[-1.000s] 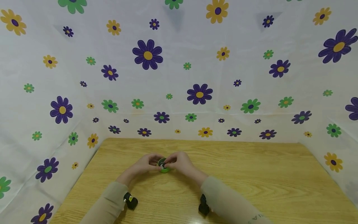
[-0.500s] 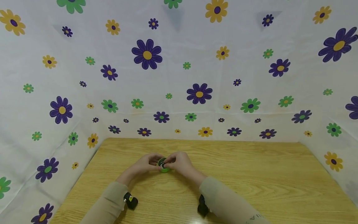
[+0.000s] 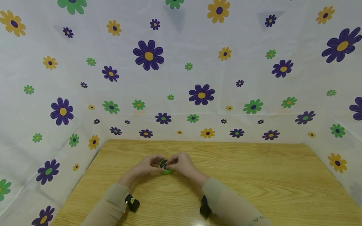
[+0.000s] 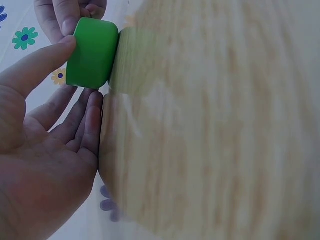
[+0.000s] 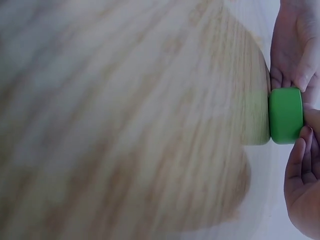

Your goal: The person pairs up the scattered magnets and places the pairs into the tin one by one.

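Note:
A small round green case (image 3: pixel 167 172) with a dark face rests on the wooden table, seen side-on as a smooth green block (image 4: pixel 93 54) in the left wrist view. My left hand (image 3: pixel 146 165) holds it from the left, thumb at the near rim and fingers curving round the far side. From the right, my right hand (image 3: pixel 183 164) pinches a small dark knob-like piece (image 3: pixel 165 166) at the middle of the face. My fingertips partly hide that piece. In the right wrist view, both hands meet at the green case (image 5: pixel 285 116).
The wooden table (image 3: pixel 254 175) extends widely to the right. White cloth (image 3: pixel 175 78) printed with flowers stands behind the table and at both sides. A black wrist camera (image 3: pixel 132 203) hangs below the left sleeve, another black camera (image 3: pixel 205 207) below the right.
Both hands stay in place around the green case. The dark piece under my right fingertips looks slightly turned, with less of a pale patch showing on the face.

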Demonstrator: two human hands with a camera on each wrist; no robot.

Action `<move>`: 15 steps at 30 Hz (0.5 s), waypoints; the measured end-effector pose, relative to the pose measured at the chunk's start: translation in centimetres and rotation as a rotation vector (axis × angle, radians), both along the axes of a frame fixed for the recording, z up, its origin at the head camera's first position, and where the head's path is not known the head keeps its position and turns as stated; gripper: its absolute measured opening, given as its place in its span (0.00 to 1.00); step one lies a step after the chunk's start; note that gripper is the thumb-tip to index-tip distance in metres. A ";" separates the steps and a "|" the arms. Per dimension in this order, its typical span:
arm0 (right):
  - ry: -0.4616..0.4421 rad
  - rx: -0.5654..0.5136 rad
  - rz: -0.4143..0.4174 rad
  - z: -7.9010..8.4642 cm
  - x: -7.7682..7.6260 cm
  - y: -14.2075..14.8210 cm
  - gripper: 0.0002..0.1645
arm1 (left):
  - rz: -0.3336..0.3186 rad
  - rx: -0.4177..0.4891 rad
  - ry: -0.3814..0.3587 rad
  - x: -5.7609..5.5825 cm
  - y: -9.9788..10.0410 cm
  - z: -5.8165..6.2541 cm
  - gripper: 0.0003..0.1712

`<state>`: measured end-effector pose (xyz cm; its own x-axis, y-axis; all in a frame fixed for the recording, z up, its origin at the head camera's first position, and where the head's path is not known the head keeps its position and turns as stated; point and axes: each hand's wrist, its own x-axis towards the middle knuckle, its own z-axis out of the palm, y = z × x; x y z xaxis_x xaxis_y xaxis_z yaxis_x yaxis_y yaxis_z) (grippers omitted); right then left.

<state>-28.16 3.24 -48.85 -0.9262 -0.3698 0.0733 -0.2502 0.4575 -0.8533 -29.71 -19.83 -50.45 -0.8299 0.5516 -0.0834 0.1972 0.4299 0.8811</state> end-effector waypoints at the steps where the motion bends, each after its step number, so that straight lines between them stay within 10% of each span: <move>1: -0.006 -0.006 0.003 0.1 0.0 0.1 0.02 | 0.000 0.000 0.001 0.0 0.0 0.0 0.30; 15: -0.049 -0.070 0.030 -0.3 -0.3 0.9 0.06 | 0.002 -0.009 0.013 -0.2 -0.1 -0.2 0.29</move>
<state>-28.45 4.13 -49.17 -0.9177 -0.3934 0.0551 -0.2206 0.3894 -0.8943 -29.88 -19.96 -50.68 -0.8318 0.5496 -0.0772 0.2082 0.4380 0.8746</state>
